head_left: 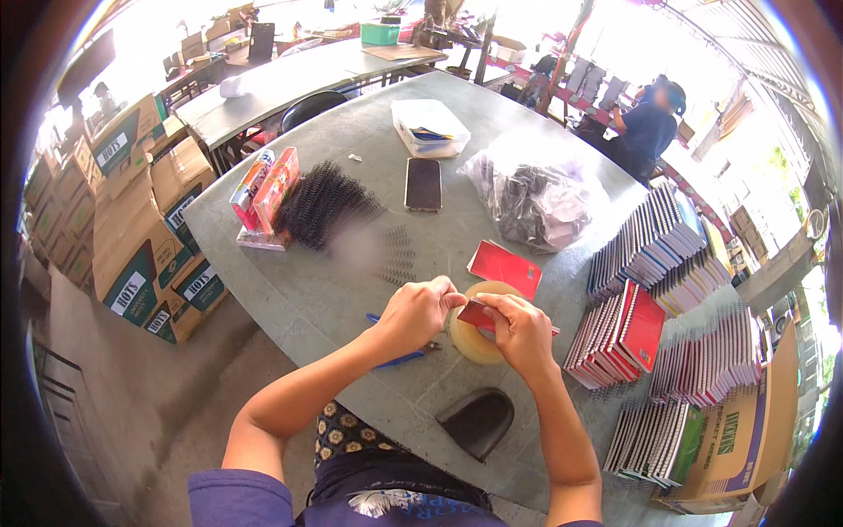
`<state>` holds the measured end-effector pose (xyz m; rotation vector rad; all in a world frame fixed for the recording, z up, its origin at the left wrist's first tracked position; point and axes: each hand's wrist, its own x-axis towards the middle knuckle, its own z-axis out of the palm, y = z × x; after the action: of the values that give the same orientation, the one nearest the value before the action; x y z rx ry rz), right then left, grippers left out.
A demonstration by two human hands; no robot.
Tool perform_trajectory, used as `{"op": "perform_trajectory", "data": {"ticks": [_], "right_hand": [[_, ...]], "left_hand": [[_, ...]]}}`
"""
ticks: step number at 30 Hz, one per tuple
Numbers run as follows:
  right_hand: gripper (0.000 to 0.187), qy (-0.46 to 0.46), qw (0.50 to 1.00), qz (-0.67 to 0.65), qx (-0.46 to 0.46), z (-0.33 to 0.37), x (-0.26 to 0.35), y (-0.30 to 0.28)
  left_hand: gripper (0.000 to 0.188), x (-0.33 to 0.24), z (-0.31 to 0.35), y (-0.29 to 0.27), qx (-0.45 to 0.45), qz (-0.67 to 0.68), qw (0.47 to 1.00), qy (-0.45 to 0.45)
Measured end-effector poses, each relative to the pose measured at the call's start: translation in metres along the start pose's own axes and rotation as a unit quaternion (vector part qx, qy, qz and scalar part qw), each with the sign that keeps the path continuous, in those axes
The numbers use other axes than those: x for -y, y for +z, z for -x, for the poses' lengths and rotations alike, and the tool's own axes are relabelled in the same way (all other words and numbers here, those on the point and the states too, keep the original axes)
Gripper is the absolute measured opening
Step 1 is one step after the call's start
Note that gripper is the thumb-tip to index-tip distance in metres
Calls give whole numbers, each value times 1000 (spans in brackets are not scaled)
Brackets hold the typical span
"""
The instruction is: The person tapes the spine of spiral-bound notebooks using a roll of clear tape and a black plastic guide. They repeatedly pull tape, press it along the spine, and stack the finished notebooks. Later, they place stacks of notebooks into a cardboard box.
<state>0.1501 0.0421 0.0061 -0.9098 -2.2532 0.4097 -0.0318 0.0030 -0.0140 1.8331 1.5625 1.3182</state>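
Navy shirt point(395, 509), grey workshop table point(457, 228): right grip point(522, 332) holds red notebook point(476, 313), left grip point(413, 312) unclear

A small, dark red notebook point(477, 314) sits tilted above a round, pale-yellow roll point(475, 350), running left to right. The right hand point(522, 332) covers its middle; the left hand point(420, 309) pinches at its left end, perhaps on wire binding, too small to tell.

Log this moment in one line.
right hand: holds red notebook; left hand: pinched shut at its corner; beneath: yellowish disc; rightward: notebook stacks
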Motion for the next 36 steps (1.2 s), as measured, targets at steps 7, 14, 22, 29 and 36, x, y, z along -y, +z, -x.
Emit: {"op": "perform_trajectory", "data": {"ticks": [7,14,22,29,36], "right_hand": [[17,12,1000,-2,15,1,3,1],[16,-28,995,91,-11,-1,-1,8],[14,17,998,44,-46,-1,1,12],[10,49,996,-61,-50,-1,1,6],[12,20,996,-13,-86,-7,3,8]], "left_hand": [[25,-12,-4,-11,73,107,979,-157],[23,6,-7,-20,139,-118,983,28],[29,-4,-15,-24,146,-86,985,-15],[19,-7,-15,-17,62,-195,973,109],[47,-18,69,61,233,-205,948,74]]}}
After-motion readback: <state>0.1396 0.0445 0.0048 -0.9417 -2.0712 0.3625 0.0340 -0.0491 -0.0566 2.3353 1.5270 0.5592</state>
